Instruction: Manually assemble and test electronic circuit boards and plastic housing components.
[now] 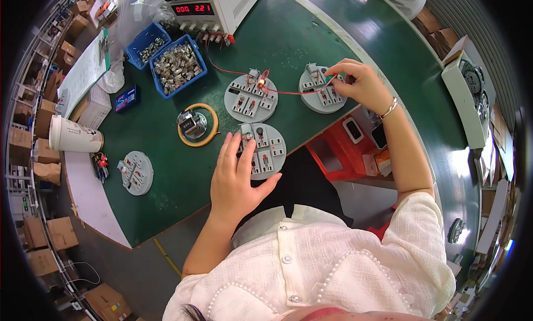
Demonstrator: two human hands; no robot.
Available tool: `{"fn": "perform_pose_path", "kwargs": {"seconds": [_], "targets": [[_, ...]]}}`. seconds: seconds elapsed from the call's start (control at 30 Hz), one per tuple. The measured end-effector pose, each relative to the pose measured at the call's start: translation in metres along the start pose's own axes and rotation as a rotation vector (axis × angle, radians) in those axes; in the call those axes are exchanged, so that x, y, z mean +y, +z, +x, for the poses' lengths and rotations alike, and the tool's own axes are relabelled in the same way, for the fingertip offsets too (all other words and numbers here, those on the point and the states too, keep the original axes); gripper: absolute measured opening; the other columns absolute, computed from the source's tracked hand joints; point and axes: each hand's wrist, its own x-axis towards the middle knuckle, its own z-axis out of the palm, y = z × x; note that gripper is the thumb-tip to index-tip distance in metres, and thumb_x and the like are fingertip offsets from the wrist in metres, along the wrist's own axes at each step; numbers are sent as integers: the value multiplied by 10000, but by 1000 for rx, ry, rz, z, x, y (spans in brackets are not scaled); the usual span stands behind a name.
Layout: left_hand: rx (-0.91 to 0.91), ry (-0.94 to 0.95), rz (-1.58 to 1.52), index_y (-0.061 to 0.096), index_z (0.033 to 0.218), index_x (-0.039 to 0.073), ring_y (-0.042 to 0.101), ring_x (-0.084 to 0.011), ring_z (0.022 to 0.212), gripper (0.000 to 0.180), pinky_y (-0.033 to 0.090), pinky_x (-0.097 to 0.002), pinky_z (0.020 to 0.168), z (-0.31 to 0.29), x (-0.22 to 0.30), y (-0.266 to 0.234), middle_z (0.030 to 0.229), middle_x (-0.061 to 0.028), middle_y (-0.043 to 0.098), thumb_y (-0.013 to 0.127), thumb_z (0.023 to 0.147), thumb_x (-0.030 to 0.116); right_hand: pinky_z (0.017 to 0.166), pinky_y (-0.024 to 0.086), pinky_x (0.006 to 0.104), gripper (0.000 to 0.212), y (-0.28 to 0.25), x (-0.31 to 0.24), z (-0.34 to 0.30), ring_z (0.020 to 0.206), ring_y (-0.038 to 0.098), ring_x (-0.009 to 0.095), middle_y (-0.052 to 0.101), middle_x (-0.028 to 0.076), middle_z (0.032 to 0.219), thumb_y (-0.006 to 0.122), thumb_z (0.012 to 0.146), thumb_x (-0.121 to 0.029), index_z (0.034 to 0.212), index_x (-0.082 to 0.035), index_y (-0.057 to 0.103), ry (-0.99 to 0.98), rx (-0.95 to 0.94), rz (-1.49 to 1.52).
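Near fixture [265,150]: round grey disc carrying small relay-like parts with red marks; lies flat at the table's front edge, under the left hand's fingertips.
Far-right fixture [321,93]: same round grey disc, flat on the table.
Red lead [294,91]: thin wire pinched above the far-right fixture.

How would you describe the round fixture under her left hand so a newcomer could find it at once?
Start at the green table and find the white power supply at its far edge. Three grey round fixtures sit close together in front of it; take the nearest one, at the table's front edge. It alone lies under the left hand, while the right hand works at another.
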Motion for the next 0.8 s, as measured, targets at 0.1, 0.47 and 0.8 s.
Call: {"fn": "perform_pose_path", "kwargs": {"seconds": [0.1,0.47,0.8], "targets": [[-6,0,12,530,1442,52,500,-462,1396,845,516,-514,1055,1,0,0,1492,-229,493,905,767,394,620,444,257,216,4,2,-2,670,501,79,686,8,942,726,878,-62,1090,-51,767,-29,32,-41],[-14,17,37,506,1468,58,487,-477,1400,860,503,-520,1066,1,0,0,1504,-236,473,892,785,409,620,458,259,229,18,-25,1,661,530,94,688,25,937,729,854,-58,1079,-56,771,32,60,53],[-26,14,45,490,1480,61,476,-480,1407,876,493,-521,1074,1,3,0,1511,-241,465,889,789,424,645,472,258,227,39,-24,1,692,558,95,690,30,943,738,856,-59,1082,-48,764,-146,86,-80]]}}
